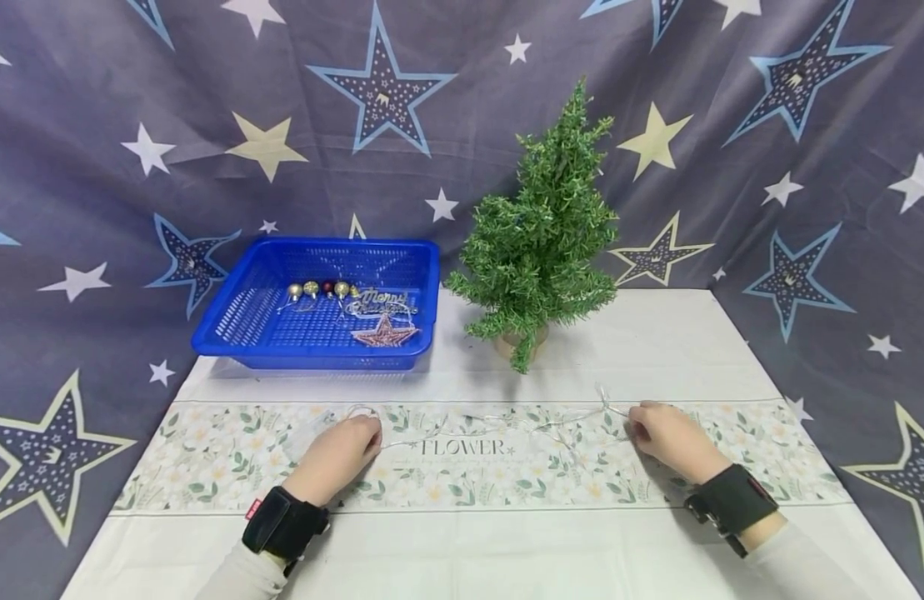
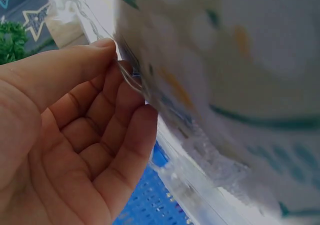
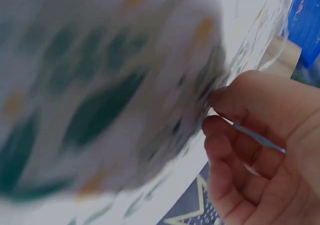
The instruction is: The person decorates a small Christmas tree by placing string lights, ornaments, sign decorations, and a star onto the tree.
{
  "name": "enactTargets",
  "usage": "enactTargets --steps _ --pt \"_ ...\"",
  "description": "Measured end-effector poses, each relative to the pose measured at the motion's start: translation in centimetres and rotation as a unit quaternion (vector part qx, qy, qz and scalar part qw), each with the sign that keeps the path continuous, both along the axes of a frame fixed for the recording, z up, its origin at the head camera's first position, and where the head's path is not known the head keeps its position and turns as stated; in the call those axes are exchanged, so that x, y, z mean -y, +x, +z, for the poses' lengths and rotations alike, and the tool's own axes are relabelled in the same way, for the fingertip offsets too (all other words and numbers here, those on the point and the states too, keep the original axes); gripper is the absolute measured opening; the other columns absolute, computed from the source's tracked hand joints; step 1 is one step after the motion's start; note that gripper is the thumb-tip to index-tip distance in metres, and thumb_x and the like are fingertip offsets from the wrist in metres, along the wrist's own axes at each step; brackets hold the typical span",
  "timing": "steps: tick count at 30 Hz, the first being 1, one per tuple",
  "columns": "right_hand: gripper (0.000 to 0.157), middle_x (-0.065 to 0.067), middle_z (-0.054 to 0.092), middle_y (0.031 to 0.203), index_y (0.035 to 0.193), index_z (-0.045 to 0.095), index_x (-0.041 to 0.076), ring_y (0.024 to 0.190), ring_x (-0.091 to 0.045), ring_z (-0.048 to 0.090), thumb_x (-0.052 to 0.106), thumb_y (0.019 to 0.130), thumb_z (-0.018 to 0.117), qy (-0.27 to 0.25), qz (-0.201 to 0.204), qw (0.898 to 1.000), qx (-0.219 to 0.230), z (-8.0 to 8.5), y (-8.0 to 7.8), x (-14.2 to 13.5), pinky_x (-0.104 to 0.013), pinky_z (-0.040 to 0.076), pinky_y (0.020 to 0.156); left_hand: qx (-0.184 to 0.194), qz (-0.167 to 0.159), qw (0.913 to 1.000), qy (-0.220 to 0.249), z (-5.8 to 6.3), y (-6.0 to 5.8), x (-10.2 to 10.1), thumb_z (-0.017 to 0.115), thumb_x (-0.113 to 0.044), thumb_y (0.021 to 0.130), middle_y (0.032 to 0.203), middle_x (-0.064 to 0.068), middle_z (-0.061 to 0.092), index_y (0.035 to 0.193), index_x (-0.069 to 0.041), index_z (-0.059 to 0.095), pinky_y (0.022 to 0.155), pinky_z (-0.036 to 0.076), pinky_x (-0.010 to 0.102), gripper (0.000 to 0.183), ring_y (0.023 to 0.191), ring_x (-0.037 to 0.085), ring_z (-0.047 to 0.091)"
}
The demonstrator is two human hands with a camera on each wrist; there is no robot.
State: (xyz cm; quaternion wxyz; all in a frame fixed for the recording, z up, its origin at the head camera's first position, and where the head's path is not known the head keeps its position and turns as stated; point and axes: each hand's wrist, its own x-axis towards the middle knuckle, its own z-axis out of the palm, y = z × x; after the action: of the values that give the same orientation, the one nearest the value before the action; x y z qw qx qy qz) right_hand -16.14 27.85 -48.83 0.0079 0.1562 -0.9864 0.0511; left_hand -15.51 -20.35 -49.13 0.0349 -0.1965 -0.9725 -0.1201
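A thin silvery wire string, resembling fairy lights, stretches loosely across the flowered band of the tablecloth between both hands. My left hand pinches its left part between thumb and fingertips; the wire runs over the fingers in the left wrist view. Beside that hand lies a clear, crinkled clump. My right hand pinches the other end low over the cloth, its remaining fingers curled. In the right wrist view a thin strand passes across the palm side of the right hand.
A small green artificial tree stands upright on a round base behind the wire. Left of it is a blue basket with several gold and red baubles, a "Merry Christmas" sign and a pink star. Star-patterned fabric hangs behind.
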Motion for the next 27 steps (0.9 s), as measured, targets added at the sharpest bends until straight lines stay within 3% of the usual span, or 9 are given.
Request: enactTargets --steps 7,13,15,20,24,27 --pt "0.022 0.007 0.053 0.067 0.075 0.059 0.015 0.061 -0.006 0.041 0.000 0.075 0.075 -0.023 0.022 0.999 -0.019 0.2 0.2 -1.5 -0.023 0.038 0.057 -0.014 0.007 0.9999 0.001 0.0 0.3 0.5 0.066 -0.008 0.087 0.065 -0.006 0.047 0.069 -0.016 0.053 0.057 0.037 0.023 0.024 0.058 0.007 0.038" --pt "0.018 0.008 0.055 0.070 0.081 0.061 0.015 0.063 -0.003 0.044 0.003 0.080 0.074 -0.076 0.036 0.996 -0.012 1.1 -0.6 -0.8 -0.021 0.039 0.057 -0.012 0.004 0.9999 0.002 0.4 0.5 -0.1 0.075 -0.019 0.081 0.067 -0.008 0.043 0.074 -0.018 0.054 0.057 0.032 0.021 0.022 0.062 0.006 0.036" --pt "0.015 0.007 0.058 0.072 0.083 0.062 0.014 0.064 -0.003 0.048 0.004 0.081 0.073 -0.087 0.041 0.995 -0.008 1.6 -1.1 -0.2 -0.021 0.042 0.057 -0.018 0.007 0.9998 0.008 0.5 0.4 -0.6 0.076 -0.021 0.080 0.069 -0.008 0.045 0.076 -0.018 0.056 0.058 0.035 0.022 0.021 0.063 0.006 0.038" --pt "0.008 0.004 0.065 0.077 0.086 0.066 0.012 0.068 -0.003 0.056 0.008 0.083 0.073 -0.115 0.099 0.988 0.006 2.9 -3.0 3.4 -0.019 0.049 0.062 -0.026 -0.004 0.9996 0.013 0.7 -0.1 -2.5 0.075 -0.020 0.080 0.076 -0.006 0.056 0.083 -0.015 0.062 0.065 0.047 0.028 0.014 0.070 0.009 0.050" --pt "0.008 0.003 0.068 0.080 0.087 0.067 0.011 0.070 -0.005 0.060 0.009 0.082 0.073 -0.121 0.177 0.976 0.019 3.9 -4.5 8.1 -0.019 0.053 0.067 -0.015 -0.017 0.9997 0.011 0.6 -0.6 -3.9 0.075 -0.017 0.080 0.075 -0.004 0.054 0.081 -0.013 0.061 0.065 0.046 0.031 0.014 0.070 0.012 0.050" --pt "0.007 0.003 0.069 0.079 0.085 0.067 0.012 0.069 -0.005 0.059 0.010 0.082 0.074 -0.094 0.225 0.969 0.034 3.8 -5.3 11.5 -0.018 0.052 0.067 -0.012 -0.021 0.9997 0.009 0.3 -0.9 -4.7 0.074 -0.015 0.080 0.073 -0.003 0.052 0.078 -0.013 0.059 0.063 0.045 0.031 0.015 0.068 0.012 0.049"
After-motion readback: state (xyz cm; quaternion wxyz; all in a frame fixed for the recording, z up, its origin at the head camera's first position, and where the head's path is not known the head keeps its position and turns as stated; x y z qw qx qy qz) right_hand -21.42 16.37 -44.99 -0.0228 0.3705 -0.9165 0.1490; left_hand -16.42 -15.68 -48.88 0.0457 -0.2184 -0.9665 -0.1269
